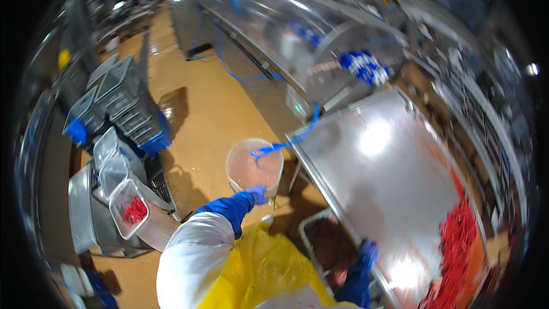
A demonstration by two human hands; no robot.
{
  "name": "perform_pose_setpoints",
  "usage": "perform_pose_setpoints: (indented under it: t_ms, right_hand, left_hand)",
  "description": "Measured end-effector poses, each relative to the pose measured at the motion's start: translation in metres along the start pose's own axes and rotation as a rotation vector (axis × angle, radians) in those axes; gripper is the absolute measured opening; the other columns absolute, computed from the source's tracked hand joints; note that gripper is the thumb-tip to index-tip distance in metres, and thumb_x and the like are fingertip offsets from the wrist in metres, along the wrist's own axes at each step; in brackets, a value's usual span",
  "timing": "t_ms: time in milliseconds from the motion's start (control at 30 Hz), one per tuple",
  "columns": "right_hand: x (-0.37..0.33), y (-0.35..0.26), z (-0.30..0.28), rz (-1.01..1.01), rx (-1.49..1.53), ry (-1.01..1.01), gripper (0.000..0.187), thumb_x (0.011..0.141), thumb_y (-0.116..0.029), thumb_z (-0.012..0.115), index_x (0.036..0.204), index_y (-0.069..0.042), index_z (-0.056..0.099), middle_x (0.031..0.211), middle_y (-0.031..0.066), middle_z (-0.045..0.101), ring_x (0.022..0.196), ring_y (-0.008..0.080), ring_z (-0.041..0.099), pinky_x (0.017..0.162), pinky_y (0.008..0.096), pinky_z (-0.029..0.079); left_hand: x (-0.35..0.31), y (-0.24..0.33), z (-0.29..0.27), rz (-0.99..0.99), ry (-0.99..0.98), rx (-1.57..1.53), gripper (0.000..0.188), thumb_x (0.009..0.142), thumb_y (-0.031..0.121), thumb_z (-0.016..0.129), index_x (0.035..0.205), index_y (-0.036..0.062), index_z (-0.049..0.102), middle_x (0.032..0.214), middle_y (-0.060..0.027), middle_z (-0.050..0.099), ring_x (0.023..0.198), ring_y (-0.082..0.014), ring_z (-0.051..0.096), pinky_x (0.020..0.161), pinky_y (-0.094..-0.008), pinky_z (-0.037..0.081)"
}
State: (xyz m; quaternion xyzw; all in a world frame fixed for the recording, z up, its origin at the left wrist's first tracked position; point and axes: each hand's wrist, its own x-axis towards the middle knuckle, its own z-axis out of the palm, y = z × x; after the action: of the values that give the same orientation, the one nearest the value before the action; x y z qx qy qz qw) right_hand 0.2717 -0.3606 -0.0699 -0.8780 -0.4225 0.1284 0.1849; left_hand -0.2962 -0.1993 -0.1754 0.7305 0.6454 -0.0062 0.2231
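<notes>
My left hand [258,193], in a purple-blue glove, is at the near rim of a round white bucket [235,173] and appears closed on it. Cloudy pinkish liquid fills the bucket. A blue strap or hose [303,134] runs from the table side down to the liquid. My right hand [368,250], gloved the same way, is at the near edge of a steel table [366,177]; blur hides how its fingers lie. Beneath that edge stands a grey tub [306,233] with dark contents. Red strips [457,246], apparently meat, are heaped along the table's right side.
Stacked grey crates [123,100] stand at the left. Nearer are clear tubs [130,209], one holding red pieces. A machine with a clear curved cover [274,14] extends beyond the table. A blue hose [226,68] hangs beside it above the tan floor [191,97].
</notes>
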Motion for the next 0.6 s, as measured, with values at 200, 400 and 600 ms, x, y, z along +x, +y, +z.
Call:
perform_pose_setpoints:
  t_ms: [200,400,600]
  right_hand:
    - [0.002,-0.021,0.01,0.19,-0.074,0.016,0.045,0.088,-0.046,0.056,0.094,-0.004,0.071,0.101,0.0205,0.071,0.097,0.0396,0.067,0.088,0.0482,0.051]
    - [-0.001,-0.01,-0.002,0.197,-0.107,0.053,0.044,0.089,-0.048,0.055,0.094,-0.006,0.071,0.103,0.0189,0.072,0.099,0.0376,0.068,0.089,0.047,0.051]
    - [0.009,-0.022,0.002,0.228,-0.032,-0.006,0.047,0.091,-0.051,0.056,0.095,-0.007,0.072,0.101,0.0182,0.073,0.098,0.0368,0.069,0.089,0.0465,0.052]
  left_hand:
    - [-0.011,-0.012,-0.005,-0.137,-0.119,-0.01,0.07,0.072,0.045,0.076,0.128,0.0051,0.058,0.123,-0.024,0.065,0.116,-0.0411,0.062,0.098,-0.0484,0.051]
    - [0.012,-0.006,0.002,-0.01,-0.177,-0.019,0.073,0.072,0.044,0.076,0.127,0.0004,0.058,0.122,-0.0268,0.065,0.116,-0.0407,0.062,0.099,-0.0468,0.051]
    - [0.042,-0.029,0.001,0.127,0.083,-0.237,0.051,0.08,0.03,0.078,0.119,-0.0002,0.063,0.114,-0.0216,0.068,0.106,-0.0331,0.067,0.091,-0.0409,0.054]
